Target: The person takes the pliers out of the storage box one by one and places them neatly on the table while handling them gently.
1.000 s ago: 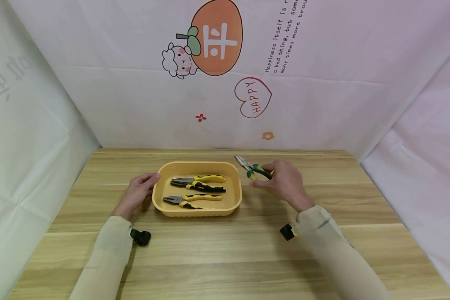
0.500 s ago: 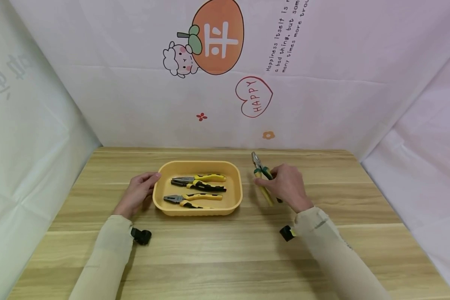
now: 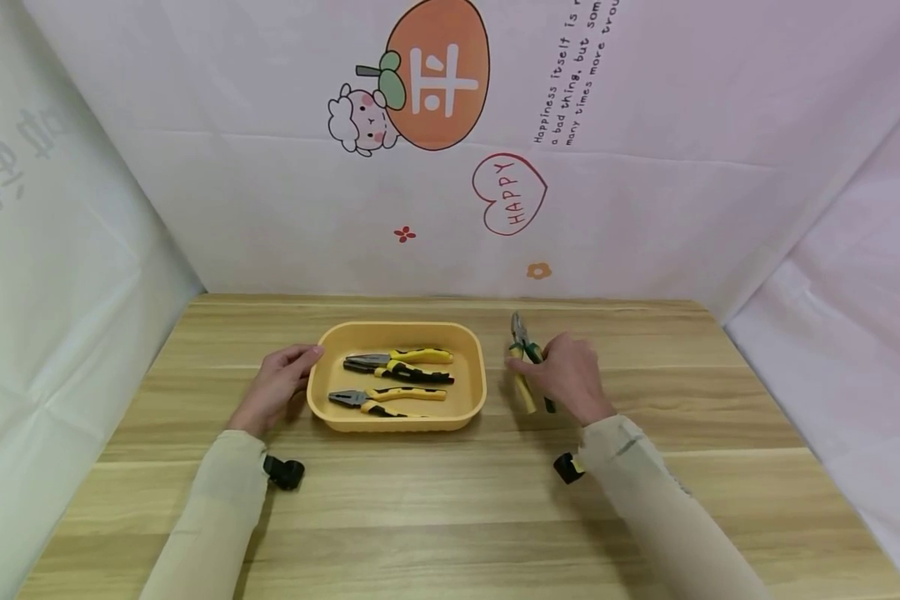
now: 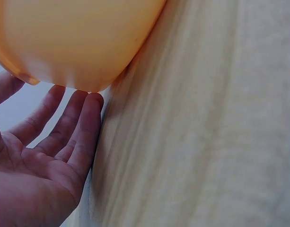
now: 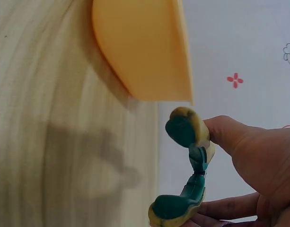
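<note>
Off the yellow tray's right side, my right hand (image 3: 566, 375) pinches pliers (image 3: 520, 329) with yellow and green handles. They are raised off the table, metal nose pointing to the back. Seen from the right wrist, the handle ends of the pliers (image 5: 180, 130) stand apart, with the thumb on one side and fingers on the other. My left hand (image 3: 273, 387) touches the left end of the tray (image 3: 397, 425). Nearly straight fingers (image 4: 90, 116) rest against its outer wall in the left wrist view. Inside the tray lie yellow-and-black pliers (image 3: 397, 396) and, behind them, more yellow-and-black pliers (image 3: 401, 367).
A wooden table (image 3: 435, 517) carries the tray. White printed cloth (image 3: 270, 208) hangs along the back and both sides. The tray's right wall (image 5: 140, 52) is close to the right hand. Black wrist cameras (image 3: 285, 473) sit at both sleeves.
The pliers in my right hand have turned clockwise, from pointing back-left to pointing almost straight back. The right hand has shifted slightly. The left hand and tray stay in place.
</note>
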Available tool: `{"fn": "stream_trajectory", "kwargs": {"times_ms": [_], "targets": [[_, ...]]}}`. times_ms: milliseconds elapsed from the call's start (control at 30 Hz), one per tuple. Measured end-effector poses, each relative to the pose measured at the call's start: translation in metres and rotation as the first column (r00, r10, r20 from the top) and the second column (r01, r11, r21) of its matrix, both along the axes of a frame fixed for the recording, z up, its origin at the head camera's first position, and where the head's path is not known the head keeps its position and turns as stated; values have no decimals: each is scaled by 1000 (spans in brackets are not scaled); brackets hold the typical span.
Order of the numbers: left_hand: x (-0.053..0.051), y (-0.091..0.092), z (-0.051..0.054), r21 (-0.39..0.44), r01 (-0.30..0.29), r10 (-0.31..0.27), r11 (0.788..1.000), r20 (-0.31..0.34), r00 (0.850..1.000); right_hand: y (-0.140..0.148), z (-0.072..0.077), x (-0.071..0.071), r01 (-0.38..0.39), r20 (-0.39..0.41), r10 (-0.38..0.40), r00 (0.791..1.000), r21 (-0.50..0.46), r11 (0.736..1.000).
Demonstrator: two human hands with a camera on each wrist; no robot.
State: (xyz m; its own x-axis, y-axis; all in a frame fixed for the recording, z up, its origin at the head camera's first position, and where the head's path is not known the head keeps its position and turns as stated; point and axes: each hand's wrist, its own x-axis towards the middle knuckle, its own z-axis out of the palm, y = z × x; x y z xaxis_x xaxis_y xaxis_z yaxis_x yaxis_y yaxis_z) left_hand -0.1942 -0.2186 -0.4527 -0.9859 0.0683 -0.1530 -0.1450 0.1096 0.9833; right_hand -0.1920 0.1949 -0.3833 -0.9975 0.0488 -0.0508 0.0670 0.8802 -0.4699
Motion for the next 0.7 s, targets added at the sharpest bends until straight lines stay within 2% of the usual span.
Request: {"fn": "stream_trajectory", "kwargs": {"times_ms": [200, 400, 700], "targets": [[1, 1, 1, 1, -1, 1, 1000, -6, 1000, -2, -13, -3, 11, 56, -11, 998, -3, 1000], [1, 0, 1, 3, 2, -2, 1000, -2, 1000, -4, -24, -8, 2, 73, -4, 997, 37, 999], [1, -1, 1, 3, 8, -8, 1000, 0, 1000, -5, -32, -11, -6, 93, 1, 996, 58, 998]]}}
